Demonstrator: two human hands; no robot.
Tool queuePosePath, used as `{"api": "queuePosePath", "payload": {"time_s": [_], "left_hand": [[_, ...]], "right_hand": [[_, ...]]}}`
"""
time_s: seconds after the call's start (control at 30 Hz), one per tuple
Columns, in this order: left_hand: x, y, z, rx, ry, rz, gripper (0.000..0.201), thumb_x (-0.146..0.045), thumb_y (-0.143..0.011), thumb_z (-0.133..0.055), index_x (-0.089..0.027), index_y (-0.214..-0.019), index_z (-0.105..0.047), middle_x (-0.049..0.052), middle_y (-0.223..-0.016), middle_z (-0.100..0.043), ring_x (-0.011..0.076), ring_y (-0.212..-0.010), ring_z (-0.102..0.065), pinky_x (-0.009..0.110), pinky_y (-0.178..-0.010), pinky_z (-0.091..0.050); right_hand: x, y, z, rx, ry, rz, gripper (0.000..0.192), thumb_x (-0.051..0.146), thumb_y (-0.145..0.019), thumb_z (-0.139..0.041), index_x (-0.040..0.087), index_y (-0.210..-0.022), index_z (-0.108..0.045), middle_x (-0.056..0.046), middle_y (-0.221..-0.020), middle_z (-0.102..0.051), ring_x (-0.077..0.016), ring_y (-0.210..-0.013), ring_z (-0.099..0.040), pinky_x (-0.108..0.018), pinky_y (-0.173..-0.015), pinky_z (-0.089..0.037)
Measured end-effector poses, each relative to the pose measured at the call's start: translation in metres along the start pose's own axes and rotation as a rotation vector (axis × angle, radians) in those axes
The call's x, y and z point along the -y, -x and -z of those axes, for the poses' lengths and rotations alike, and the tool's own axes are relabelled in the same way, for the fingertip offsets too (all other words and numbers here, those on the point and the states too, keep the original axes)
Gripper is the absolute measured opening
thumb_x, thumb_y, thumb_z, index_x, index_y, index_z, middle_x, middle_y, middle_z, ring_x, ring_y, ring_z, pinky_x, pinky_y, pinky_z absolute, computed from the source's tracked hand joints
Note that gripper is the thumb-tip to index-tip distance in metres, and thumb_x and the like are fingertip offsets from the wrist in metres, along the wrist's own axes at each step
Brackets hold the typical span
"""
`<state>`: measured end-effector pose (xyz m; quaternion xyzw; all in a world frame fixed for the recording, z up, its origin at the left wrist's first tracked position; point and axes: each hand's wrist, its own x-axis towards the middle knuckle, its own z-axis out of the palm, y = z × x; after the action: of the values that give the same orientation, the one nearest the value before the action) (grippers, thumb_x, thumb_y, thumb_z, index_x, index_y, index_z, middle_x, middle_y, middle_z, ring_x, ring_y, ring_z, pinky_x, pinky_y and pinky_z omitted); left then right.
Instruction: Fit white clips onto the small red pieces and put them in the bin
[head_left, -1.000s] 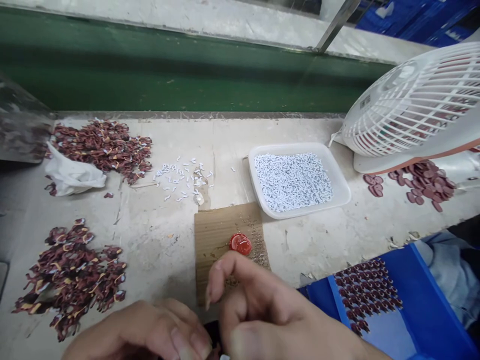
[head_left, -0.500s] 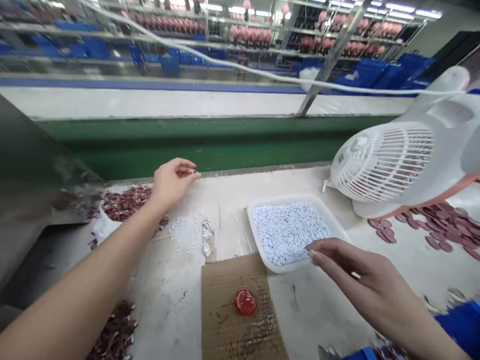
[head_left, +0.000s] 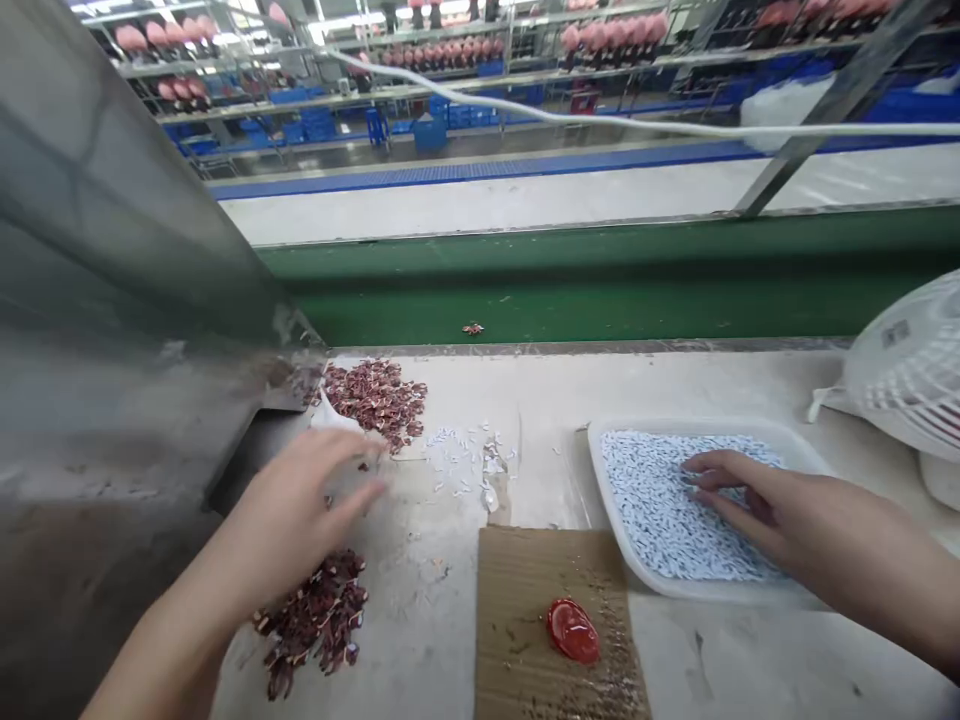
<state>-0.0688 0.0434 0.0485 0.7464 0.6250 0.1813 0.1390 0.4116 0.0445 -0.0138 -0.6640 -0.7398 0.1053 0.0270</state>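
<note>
Left hand (head_left: 304,500) 8 o'clock, spread, empty, near maroon pile (head_left: 322,620); right hand (head_left: 780,505) 4 o'clock, half-curled at white pieces (head_left: 645,500), hold unclear.

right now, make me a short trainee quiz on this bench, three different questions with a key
1. The right hand has its fingertips at: A the fan; B the tub of small white pieces; C the overhead cable.
2. True or false: the red blob lies on the cardboard.
3. Fill in: the lone maroon piece lies on the ____ surface.

Key: 1 B; 2 true; 3 green.
</note>
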Motion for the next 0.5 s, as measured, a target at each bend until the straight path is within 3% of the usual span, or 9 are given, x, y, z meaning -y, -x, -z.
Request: {"api": "queuePosePath", "payload": {"time_s": [0.1, 0.17, 0.3, 0.5], "left_hand": [[0.023, 0.073, -0.011, 0.093, -0.067, 0.028, 0.04, -0.069, -0.091, -0.068, -0.035, -0.107, -0.082, 0.002, -0.109, -0.084, 0.0329, -0.101, -0.078, 0.048, -0.087, -0.061], [0.032, 0.092, -0.023, 0.123, -0.111, 0.043, 0.034, -0.063, -0.092, -0.068, -0.034, -0.104, -0.083, 0.001, -0.105, -0.085, 0.0333, -0.097, -0.077, 0.049, -0.085, -0.059], [0.029, 0.091, -0.034, 0.174, -0.193, 0.014, 0.025, -0.043, -0.097, -0.061, -0.032, -0.101, -0.083, 0.0, -0.093, -0.086, 0.0334, -0.095, -0.077, 0.048, -0.082, -0.054], [0.025, 0.089, -0.036, 0.099, -0.256, -0.116, 0.033, -0.034, -0.098, -0.049, -0.029, -0.105, -0.081, 0.004, -0.095, -0.085, 0.0347, -0.093, -0.08, 0.052, -0.084, -0.054]], "right_hand": [[-0.008, 0.007, 0.003, -0.02, 0.034, 0.019, 0.034, 0.041, -0.104, -0.05, 0.029, -0.12, -0.077, -0.014, -0.096, -0.088, -0.0356, -0.066, -0.08, -0.046, -0.059, -0.053], [-0.013, 0.013, 0.003, -0.07, 0.058, 0.046, 0.035, 0.045, -0.105, -0.049, 0.031, -0.121, -0.077, -0.014, -0.1, -0.088, -0.0343, -0.06, -0.078, -0.045, -0.055, -0.05], [-0.016, 0.025, 0.007, -0.192, -0.001, 0.085, 0.036, 0.053, -0.104, -0.049, 0.033, -0.115, -0.078, -0.012, -0.111, -0.088, -0.0318, -0.056, -0.078, -0.042, -0.052, -0.053], [0.01, 0.063, 0.021, -0.393, -0.133, 0.008, 0.032, 0.056, -0.102, -0.056, 0.033, -0.11, -0.078, -0.008, -0.095, -0.088, -0.0213, -0.044, -0.068, -0.036, -0.048, -0.054]]}}
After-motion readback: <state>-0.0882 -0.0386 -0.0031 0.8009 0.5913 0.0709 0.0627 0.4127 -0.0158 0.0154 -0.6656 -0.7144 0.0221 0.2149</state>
